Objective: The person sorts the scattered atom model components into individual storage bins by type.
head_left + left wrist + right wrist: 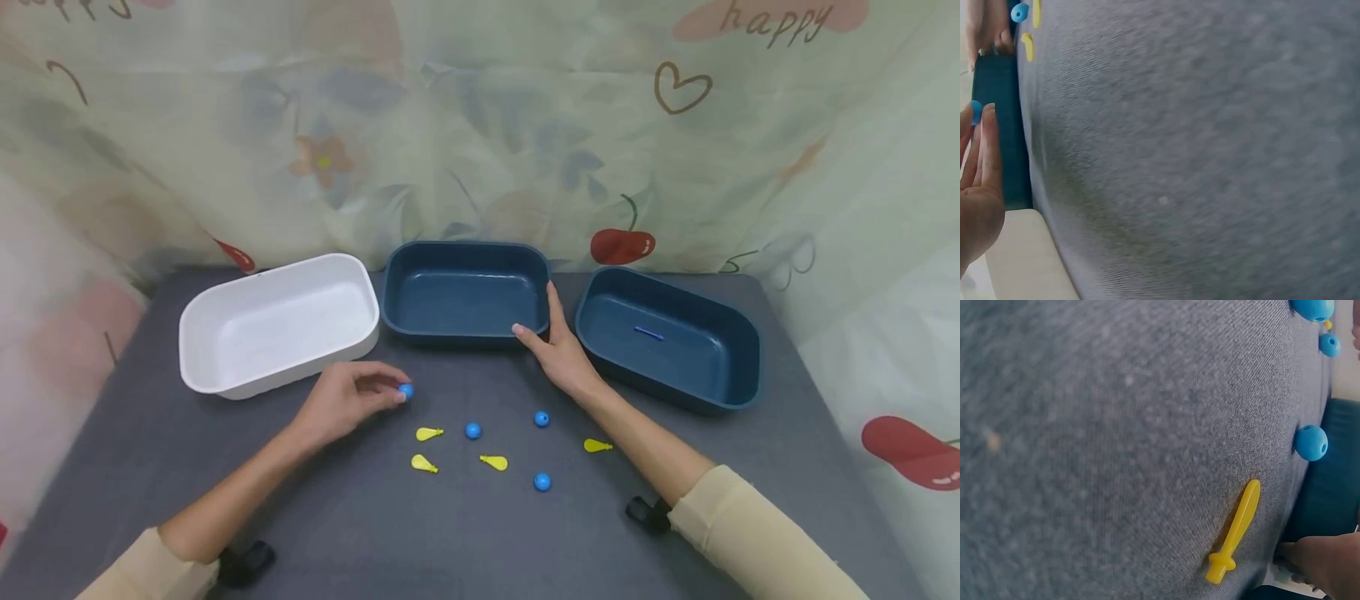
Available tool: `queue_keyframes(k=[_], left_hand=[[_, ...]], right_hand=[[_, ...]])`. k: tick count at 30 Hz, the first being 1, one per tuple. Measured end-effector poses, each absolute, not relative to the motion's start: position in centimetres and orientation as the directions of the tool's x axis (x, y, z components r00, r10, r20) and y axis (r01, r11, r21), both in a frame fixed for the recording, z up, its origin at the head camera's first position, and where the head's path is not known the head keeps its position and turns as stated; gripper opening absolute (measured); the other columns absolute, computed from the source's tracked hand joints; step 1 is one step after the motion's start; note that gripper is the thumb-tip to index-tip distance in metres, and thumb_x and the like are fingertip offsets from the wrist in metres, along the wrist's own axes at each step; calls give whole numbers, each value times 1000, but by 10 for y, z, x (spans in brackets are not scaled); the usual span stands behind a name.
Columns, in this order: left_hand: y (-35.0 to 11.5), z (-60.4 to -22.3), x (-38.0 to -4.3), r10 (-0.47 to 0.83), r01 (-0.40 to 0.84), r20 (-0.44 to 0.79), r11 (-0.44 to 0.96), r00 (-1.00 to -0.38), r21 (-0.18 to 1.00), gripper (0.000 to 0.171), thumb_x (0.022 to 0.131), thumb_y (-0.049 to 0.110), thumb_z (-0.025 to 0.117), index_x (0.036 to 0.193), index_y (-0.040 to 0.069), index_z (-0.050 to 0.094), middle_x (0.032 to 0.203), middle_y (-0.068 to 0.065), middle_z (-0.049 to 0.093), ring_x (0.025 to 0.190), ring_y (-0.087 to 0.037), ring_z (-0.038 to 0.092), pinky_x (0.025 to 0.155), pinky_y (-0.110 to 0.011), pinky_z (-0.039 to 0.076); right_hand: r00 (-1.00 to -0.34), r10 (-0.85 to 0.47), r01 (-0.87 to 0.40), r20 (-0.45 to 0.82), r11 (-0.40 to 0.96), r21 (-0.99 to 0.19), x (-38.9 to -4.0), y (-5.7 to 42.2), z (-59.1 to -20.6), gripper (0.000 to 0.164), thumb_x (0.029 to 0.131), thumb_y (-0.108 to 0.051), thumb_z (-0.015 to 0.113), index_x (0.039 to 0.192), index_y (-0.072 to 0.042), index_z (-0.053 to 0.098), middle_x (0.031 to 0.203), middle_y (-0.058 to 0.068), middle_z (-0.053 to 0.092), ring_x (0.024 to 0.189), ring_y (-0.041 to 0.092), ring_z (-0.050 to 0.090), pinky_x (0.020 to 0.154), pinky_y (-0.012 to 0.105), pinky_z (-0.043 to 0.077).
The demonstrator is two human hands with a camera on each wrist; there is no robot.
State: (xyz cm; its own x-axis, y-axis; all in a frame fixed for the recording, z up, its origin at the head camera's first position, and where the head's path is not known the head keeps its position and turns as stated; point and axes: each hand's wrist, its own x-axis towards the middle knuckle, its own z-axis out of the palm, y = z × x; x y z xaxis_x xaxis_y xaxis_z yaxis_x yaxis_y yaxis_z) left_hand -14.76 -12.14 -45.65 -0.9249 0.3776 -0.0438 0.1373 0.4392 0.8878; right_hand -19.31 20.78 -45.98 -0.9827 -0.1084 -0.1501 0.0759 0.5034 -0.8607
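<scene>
My left hand (343, 402) pinches a blue bead (406, 392) between thumb and fingertips, close over the table in front of the white bin (356, 348). In the left wrist view, the same bead (977, 112) shows at the fingertips. With thumb at the front rim and fingers along the right side, my right hand (564, 360) holds the near right corner of the middle dark blue bin (465, 340). Three more blue beads, one with its hole showing (542, 419), lie on the table. Several yellow teardrop-shaped plastic pieces (494, 462) are scattered among them.
A second dark blue bin (667, 387) stands angled at the right with a small blue stick (648, 333) inside. The three bins line the back of the grey table (420, 542), before a patterned curtain (480, 125). One yellow piece (597, 446) lies beside the right forearm.
</scene>
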Motion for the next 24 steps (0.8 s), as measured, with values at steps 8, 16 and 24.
queue_keyframes(k=[8,16,24], left_hand=[[-117,-444,-160,398,163,-25,431,-917,887,24,87,14,79,110,13,74,95,0,74,83,-15,71,76,-27,57],[-106,-425,-177,396,214,49,385,-917,898,23,87,13,78,109,10,72,98,-3,73,84,-17,71,78,-27,57],[-96,-416,-199,389,245,94,360,-917,900,21,88,13,77,107,7,72,100,-7,72,89,-18,71,79,-25,56]], right_hand=[[-984,-115,64,-137,488,-871,-193,210,-461,93,96,-56,56,158,-36,-10,167,1,1,151,26,14,117,53,20],[-986,-99,69,-131,474,-878,-194,210,-462,93,95,-55,59,158,-36,-8,167,-1,1,151,24,12,117,53,20],[-986,-92,81,-141,475,-876,-193,208,-461,94,96,-52,59,158,-35,-9,167,-2,-1,151,25,11,118,53,18]])
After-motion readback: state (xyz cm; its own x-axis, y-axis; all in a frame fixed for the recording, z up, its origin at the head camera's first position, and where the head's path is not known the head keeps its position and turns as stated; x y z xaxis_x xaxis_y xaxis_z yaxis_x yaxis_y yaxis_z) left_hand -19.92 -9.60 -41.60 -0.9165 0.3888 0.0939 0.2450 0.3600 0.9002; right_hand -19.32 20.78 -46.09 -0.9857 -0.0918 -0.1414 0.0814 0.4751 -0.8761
